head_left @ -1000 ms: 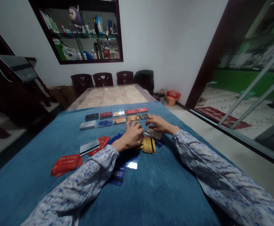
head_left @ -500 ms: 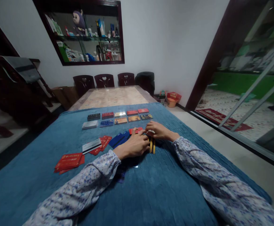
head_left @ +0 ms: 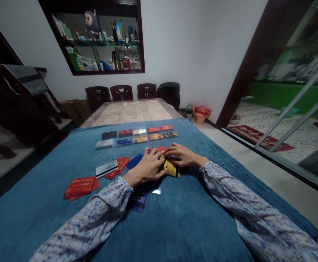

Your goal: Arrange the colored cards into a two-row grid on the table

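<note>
My left hand (head_left: 147,166) curls palm-down, its thumb and fingers against yellow cards (head_left: 172,169) with a dark stripe. Across from it, my right hand (head_left: 183,154) is closed, fingertips bent towards the thumb at the cards' far end. A thin dark card edge (head_left: 174,158) shows under these fingers; the rest is hidden. Just beyond the hands, a red card (head_left: 161,149) is partly covered. A blue card (head_left: 134,161) lies left of my left hand, and a dark blue card (head_left: 139,202) lies near its wrist.
Two rows of card stacks (head_left: 140,139) stand farther back on the blue cloth (head_left: 197,211). To the left lie fanned red cards (head_left: 81,186) and a silver card (head_left: 106,169) with a black stripe. Chairs (head_left: 121,93) line the table's far end (head_left: 131,111).
My left hand has shifted slightly left. The yellow cards have turned and show more of their face. My right hand has moved slightly nearer, over them.
</note>
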A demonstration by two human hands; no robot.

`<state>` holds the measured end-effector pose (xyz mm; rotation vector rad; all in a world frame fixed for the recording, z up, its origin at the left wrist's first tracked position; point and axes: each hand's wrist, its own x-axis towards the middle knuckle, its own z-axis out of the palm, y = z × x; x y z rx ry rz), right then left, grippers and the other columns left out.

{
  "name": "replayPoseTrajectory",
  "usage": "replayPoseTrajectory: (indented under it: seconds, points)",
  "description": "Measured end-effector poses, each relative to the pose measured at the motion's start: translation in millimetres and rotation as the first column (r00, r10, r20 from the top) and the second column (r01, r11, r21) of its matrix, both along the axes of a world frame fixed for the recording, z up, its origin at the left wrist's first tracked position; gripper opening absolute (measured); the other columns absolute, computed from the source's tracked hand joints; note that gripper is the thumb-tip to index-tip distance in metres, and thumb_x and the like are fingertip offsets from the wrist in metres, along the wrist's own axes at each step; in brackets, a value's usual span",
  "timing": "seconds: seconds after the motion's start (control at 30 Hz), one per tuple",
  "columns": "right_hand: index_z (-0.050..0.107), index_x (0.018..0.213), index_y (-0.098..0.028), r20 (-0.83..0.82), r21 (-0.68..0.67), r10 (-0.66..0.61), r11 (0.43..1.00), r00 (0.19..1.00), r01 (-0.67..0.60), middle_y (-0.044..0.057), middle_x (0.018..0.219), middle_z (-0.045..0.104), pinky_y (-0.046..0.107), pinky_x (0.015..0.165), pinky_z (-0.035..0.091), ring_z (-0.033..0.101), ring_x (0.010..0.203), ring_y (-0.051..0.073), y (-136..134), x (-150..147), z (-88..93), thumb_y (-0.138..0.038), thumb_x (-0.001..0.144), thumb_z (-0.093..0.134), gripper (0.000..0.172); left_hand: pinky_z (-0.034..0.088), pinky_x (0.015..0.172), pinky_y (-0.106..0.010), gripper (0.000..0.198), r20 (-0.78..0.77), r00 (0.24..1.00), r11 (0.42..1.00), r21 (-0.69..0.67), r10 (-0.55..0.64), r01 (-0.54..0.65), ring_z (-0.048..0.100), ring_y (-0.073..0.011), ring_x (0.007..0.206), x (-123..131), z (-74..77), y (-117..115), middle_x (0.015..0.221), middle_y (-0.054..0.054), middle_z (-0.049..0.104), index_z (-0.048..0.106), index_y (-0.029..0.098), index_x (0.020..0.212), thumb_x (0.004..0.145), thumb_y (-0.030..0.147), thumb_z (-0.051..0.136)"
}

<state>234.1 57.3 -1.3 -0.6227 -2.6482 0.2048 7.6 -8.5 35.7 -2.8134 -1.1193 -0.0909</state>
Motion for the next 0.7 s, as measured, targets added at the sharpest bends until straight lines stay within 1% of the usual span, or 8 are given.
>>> replayPoseTrajectory:
  seconds: [0.13,0.3,0.4,0.57,0.63,0.7]
  points:
    - [0.075,0.118,-0.021,0.034,-0.014,-0.022,1.000,0.999,0.022,0.011,0.115,0.074,0.042,0.093,0.048,0.055,0.101,0.024,0.9,1.1,1.1,-0.020,0.092,0.058,0.031,0.034,0.103,-0.060,0.039,-0.031,0.998,0.999,0.007,0.053,-0.052,0.052,-0.0353,0.116,2.1,-1.5,-2.1,0.117,-0.018,0.069,0.069,0.018,0.115,0.091,0.047,0.060]
    - [0.075,0.118,-0.018,0.101,0.024,-0.025,0.999,0.995,0.023,0.012,0.106,0.074,0.041,0.090,0.046,0.053,0.097,0.025,2.1,2.0,4.0,-0.026,0.089,0.064,0.033,0.036,0.099,-0.058,0.034,-0.058,0.991,0.992,0.018,0.123,-0.122,0.053,-0.0358,0.113,5.9,-1.0,-6.9,0.110,-0.019,0.070,0.072,0.015,0.104,0.091,0.042,0.058]
    - [0.076,0.116,-0.016,0.123,0.038,-0.037,0.999,0.992,0.033,0.012,0.098,0.072,0.039,0.085,0.045,0.052,0.093,0.025,3.7,-0.8,8.1,-0.025,0.085,0.068,0.033,0.038,0.097,-0.056,0.032,-0.058,0.984,0.986,0.012,0.168,-0.168,0.053,-0.0359,0.114,8.3,-0.3,-10.7,0.110,-0.018,0.070,0.071,0.014,0.107,0.092,0.037,0.056]
    - [0.079,0.108,-0.019,0.222,0.032,-0.025,0.999,0.975,0.019,0.009,0.091,0.070,0.036,0.079,0.042,0.051,0.088,0.023,11.9,-10.0,17.3,-0.023,0.078,0.071,0.031,0.039,0.096,-0.055,0.032,-0.037,0.979,0.978,-0.048,0.200,-0.202,0.053,-0.0363,0.116,9.9,1.3,-13.5,0.116,-0.018,0.069,0.069,0.014,0.114,0.092,0.034,0.057]
    - [0.079,0.106,-0.020,0.240,0.027,-0.025,0.999,0.970,0.020,0.008,0.090,0.070,0.035,0.076,0.040,0.050,0.086,0.023,14.7,-13.3,19.3,-0.024,0.077,0.072,0.030,0.039,0.096,-0.055,0.029,-0.038,0.978,0.976,-0.069,0.206,-0.208,0.054,-0.0358,0.114,9.6,2.8,-13.1,0.113,-0.017,0.070,0.069,0.015,0.111,0.091,0.032,0.057]
    - [0.080,0.104,-0.021,0.225,0.022,-0.016,1.000,0.974,0.012,0.008,0.093,0.070,0.034,0.077,0.040,0.050,0.086,0.022,15.6,-15.8,19.7,-0.025,0.078,0.071,0.028,0.040,0.094,-0.053,0.023,-0.044,0.977,0.974,-0.084,0.209,-0.212,0.056,-0.0347,0.111,9.0,5.1,-12.7,0.107,-0.015,0.072,0.070,0.016,0.103,0.090,0.030,0.056]
